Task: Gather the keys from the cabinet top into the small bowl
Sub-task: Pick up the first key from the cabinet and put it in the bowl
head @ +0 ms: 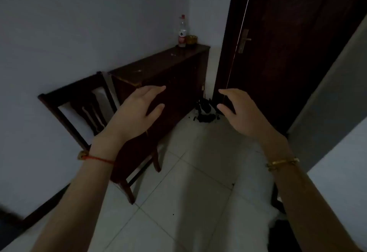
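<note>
Keys (172, 54) maybe specks on cabinet (158, 62) | bowl (191, 39) beside bottle (182, 32) | chair (87, 108) nearer | left hand (137, 110), right hand (240, 112) spread, empty

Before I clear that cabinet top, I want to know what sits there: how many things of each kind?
Bottle: 1
Small bowl: 1
Small pale bits, possibly keys, too blurred to tell: 2
Total: 4

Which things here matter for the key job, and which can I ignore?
For the job: cabinet top; small bowl at its far end; small pale bits, possibly keys; left hand and right hand, both empty.

Ignore: bottle; chair; door; dark heap on floor.
</note>
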The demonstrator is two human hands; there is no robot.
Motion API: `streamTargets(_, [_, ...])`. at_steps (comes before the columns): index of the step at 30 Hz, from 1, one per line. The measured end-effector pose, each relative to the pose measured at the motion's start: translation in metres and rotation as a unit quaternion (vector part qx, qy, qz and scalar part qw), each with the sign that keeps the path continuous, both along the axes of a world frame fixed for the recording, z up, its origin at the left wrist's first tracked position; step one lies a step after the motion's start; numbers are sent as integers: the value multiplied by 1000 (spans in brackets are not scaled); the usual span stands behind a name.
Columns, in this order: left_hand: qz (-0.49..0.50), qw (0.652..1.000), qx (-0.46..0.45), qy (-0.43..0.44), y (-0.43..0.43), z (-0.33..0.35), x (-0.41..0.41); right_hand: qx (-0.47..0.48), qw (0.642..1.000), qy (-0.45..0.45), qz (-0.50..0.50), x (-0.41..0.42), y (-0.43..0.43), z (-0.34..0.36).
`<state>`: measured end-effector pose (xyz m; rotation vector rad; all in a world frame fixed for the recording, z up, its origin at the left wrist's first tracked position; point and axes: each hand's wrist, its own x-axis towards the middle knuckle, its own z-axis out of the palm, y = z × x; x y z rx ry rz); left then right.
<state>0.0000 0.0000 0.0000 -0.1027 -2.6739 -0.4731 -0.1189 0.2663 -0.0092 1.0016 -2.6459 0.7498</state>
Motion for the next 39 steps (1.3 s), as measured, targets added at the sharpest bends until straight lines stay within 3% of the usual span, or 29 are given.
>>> streamTargets(17, [-2, 997, 22, -74, -50, -61, -127, -19, 997, -66, -34, -123, -56, -64])
streamTargets(39, [64, 992, 59, -95, -82, -84, -392, -22, 991, -131, 21, -423, -115, -76])
